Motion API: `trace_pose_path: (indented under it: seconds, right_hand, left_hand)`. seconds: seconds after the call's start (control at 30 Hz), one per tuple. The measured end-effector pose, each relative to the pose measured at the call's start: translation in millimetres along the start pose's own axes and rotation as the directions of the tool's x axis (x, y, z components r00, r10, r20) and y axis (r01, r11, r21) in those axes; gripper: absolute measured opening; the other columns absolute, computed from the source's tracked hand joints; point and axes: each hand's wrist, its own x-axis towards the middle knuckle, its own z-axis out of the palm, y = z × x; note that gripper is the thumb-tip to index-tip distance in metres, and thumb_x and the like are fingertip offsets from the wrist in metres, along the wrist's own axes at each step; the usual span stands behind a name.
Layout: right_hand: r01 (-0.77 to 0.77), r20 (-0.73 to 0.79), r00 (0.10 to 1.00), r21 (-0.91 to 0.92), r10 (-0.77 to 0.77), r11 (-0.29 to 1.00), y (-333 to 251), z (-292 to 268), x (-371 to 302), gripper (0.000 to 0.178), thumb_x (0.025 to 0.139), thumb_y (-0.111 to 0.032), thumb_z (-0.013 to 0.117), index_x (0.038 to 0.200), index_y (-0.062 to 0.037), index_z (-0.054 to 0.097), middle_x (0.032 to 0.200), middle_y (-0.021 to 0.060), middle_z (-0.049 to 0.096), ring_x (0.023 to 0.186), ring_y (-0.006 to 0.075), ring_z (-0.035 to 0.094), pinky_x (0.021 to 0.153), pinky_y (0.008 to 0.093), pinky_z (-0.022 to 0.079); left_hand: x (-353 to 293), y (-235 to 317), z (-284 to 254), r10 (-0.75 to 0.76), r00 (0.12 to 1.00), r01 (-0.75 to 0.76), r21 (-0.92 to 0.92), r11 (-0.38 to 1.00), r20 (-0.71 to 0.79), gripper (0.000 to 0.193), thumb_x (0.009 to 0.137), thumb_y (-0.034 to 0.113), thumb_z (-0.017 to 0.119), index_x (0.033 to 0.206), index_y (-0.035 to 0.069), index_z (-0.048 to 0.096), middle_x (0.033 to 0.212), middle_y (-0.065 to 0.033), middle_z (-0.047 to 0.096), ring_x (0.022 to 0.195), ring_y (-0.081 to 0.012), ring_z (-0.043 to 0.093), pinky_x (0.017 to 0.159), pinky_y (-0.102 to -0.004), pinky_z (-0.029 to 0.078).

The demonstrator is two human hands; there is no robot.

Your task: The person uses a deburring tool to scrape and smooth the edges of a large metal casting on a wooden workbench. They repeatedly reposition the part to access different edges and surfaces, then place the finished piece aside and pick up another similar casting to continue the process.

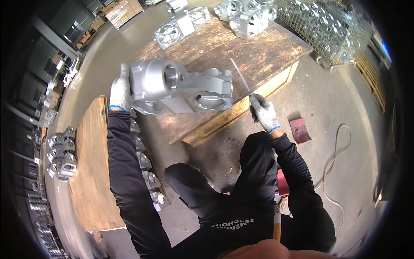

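Note:
A large silver-grey metal casting with round bores is at the near left of a worn wooden workbench. My left hand, in a grey-white work glove with a blue cuff, grips its left end; part of the fingers is hidden behind the metal. In my right hand, also gloved, is a slim file, its thin blade pointing up and away over the bench. The fingers are closed round its greenish handle. The file is apart from the casting, to the right of it.
More castings stand at the bench's far side. A wire cage full of metal parts is at the far right. At left are a wooden board and stacked castings. Red pieces and a hose lie on the floor.

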Motion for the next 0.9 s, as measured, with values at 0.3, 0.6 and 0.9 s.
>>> trace_pose_path:
  seconds: [0.3,0.6,0.9]
  right_hand:
    - [-0.028,0.098,0.995,0.192,0.010,0.981,54.1,-2.1,28.2,0.028,0.106,-0.029,0.062,0.111,-0.0028,0.070,0.078,0.0042,0.066,0.065,0.0137,0.064,0.059,0.0277,0.050]
    - [0.059,0.331,0.936,0.187,-0.119,0.981,50.1,-24.8,-19.7,0.048,0.109,-0.020,0.057,0.155,-0.0071,0.050,0.121,0.0040,0.069,0.104,0.0099,0.062,0.091,0.0273,0.053]
    - [0.548,0.230,0.810,0.034,-0.540,0.836,23.3,-10.0,-28.0,0.037,0.100,-0.010,0.061,0.134,0.0017,0.065,0.130,0.0243,0.069,0.117,0.0305,0.071,0.100,0.0373,0.055]
  left_hand:
    - [29.8,-25.2,21.5,0.297,0.930,-0.196,0.391,0.899,-0.216,0.045,0.101,0.037,0.059,0.104,-0.006,0.073,0.103,-0.0302,0.072,0.099,-0.0390,0.069,0.091,-0.0432,0.050]
    - [-70.9,-24.9,-6.6,-0.075,0.931,0.040,-0.104,0.994,-0.357,0.061,0.104,0.050,0.056,0.130,-0.005,0.066,0.127,-0.0156,0.070,0.114,-0.0259,0.066,0.101,-0.0403,0.051]
    - [-192.6,-56.1,-65.0,-0.271,0.961,0.183,-0.612,0.770,-0.053,0.061,0.107,0.045,0.053,0.147,0.000,0.054,0.145,-0.0141,0.059,0.132,-0.0269,0.057,0.114,-0.0439,0.044]
